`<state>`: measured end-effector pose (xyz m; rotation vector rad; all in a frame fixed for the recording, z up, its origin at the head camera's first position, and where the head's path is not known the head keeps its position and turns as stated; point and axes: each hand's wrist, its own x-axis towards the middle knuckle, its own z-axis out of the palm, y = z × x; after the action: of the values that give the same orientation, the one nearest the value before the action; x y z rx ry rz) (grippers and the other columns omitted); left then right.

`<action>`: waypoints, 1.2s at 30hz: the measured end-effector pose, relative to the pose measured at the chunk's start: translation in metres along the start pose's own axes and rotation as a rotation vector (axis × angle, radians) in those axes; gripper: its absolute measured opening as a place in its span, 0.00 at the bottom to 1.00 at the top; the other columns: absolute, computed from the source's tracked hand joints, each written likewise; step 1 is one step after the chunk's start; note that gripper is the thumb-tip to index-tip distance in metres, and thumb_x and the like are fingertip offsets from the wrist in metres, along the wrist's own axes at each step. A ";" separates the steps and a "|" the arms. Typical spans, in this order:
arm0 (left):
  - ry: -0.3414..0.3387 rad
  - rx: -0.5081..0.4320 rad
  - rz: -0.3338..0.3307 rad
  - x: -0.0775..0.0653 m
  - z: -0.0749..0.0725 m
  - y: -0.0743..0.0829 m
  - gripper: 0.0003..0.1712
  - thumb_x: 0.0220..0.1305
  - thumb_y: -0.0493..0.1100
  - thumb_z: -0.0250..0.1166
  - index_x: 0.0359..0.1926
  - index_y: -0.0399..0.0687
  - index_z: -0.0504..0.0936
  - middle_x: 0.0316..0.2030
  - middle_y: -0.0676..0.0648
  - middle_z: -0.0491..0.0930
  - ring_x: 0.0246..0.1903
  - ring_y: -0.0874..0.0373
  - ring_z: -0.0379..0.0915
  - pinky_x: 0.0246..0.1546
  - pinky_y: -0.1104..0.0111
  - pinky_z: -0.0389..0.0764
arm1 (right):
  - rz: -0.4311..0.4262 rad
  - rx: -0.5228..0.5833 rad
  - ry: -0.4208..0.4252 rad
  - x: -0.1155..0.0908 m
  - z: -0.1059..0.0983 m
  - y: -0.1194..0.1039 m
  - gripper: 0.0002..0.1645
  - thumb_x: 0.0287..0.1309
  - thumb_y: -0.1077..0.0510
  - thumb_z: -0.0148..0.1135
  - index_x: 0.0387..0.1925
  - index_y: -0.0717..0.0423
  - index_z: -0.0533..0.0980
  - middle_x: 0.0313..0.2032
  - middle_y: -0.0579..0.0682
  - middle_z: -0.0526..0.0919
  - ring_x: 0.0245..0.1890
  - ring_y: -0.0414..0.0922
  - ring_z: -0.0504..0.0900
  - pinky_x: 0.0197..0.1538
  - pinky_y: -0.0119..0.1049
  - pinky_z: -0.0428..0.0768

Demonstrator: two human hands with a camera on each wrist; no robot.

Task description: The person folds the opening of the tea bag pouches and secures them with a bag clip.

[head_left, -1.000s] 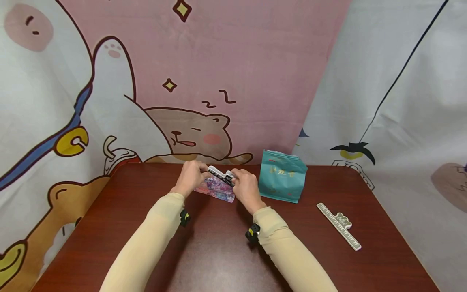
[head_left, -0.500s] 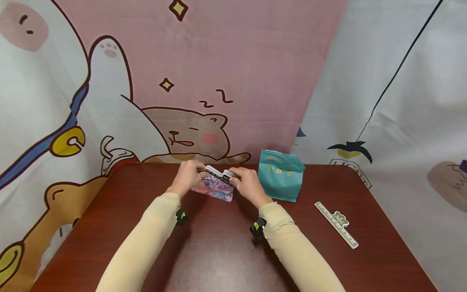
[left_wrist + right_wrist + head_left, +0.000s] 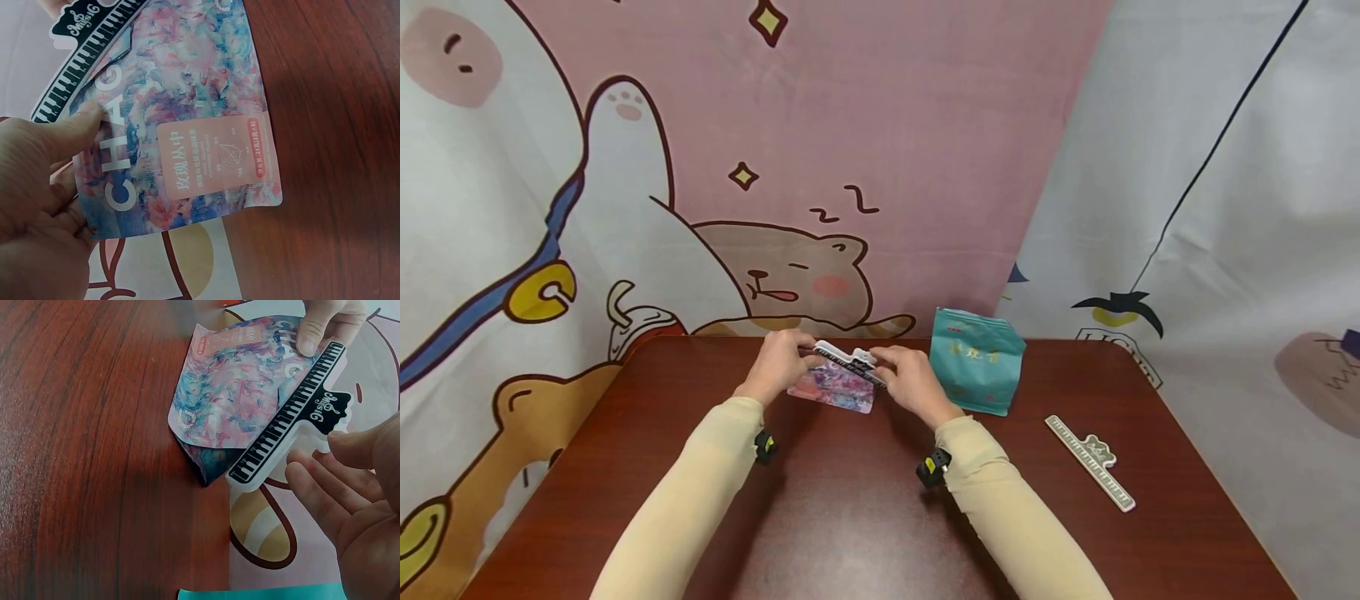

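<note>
Teal bag: a matte teal, flat-faced stand-up bag (image 3: 976,367) with gold characters stands at 3 o'clock of the pouch, just beyond the right hand (image 3: 913,383).
Spare clip: a long beige clip (image 3: 1090,462) with a keyboard pattern and crest-shaped tab lies between 3 and 4 o'clock, well apart.
Piano clip: a black-and-white, glossy bar clip (image 3: 287,415) (its tab reads "Music") lies aslant across the pouch's upper edge, covering that strip; whether it grips there, I cannot tell.
Flowery pouch: a pink-and-blue, smooth printed pouch (image 3: 187,81) is held over the table's far half; its contents are hidden.
Left hand: at 10 o'clock of the pouch, the left hand (image 3: 775,367) pinches its edge, thumb in front, fingers behind.
Right fingers: thumb and fingers pinch the piano clip's tab.
Table: reddish-brown, wood-grained, shiny tabletop (image 3: 850,525).
Backdrop: cartoon-printed cloth (image 3: 925,150) toward 12 o'clock.
</note>
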<state>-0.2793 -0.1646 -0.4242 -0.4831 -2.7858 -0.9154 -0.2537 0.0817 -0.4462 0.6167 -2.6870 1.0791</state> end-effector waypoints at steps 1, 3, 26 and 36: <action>-0.006 -0.004 0.003 0.000 0.000 0.000 0.06 0.58 0.38 0.79 0.35 0.43 0.91 0.37 0.46 0.86 0.31 0.56 0.77 0.31 0.65 0.80 | -0.004 -0.003 -0.002 0.000 -0.001 0.001 0.20 0.69 0.64 0.64 0.61 0.57 0.82 0.55 0.56 0.86 0.54 0.53 0.85 0.55 0.50 0.83; -0.021 -0.012 0.004 -0.001 -0.001 0.001 0.07 0.58 0.37 0.79 0.37 0.43 0.90 0.37 0.45 0.85 0.32 0.55 0.79 0.33 0.64 0.82 | -0.016 -0.008 0.000 -0.001 -0.003 0.002 0.20 0.69 0.65 0.65 0.61 0.58 0.82 0.55 0.56 0.86 0.54 0.53 0.85 0.55 0.50 0.83; 0.018 0.077 0.146 -0.004 -0.010 0.034 0.27 0.58 0.44 0.79 0.58 0.42 0.85 0.56 0.42 0.82 0.58 0.45 0.77 0.60 0.49 0.78 | -0.045 -0.059 -0.060 -0.033 -0.056 0.009 0.21 0.68 0.63 0.66 0.61 0.60 0.81 0.58 0.58 0.84 0.57 0.56 0.83 0.55 0.52 0.83; 0.054 0.070 0.190 -0.009 -0.002 0.053 0.25 0.62 0.44 0.77 0.58 0.42 0.85 0.54 0.43 0.83 0.57 0.45 0.78 0.59 0.50 0.79 | -0.043 -0.101 -0.036 -0.047 -0.080 0.023 0.22 0.66 0.63 0.68 0.60 0.60 0.81 0.57 0.59 0.84 0.48 0.54 0.86 0.47 0.50 0.84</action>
<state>-0.2523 -0.1271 -0.3960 -0.6875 -2.6571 -0.7751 -0.2204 0.1674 -0.4176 0.6780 -2.7254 0.9242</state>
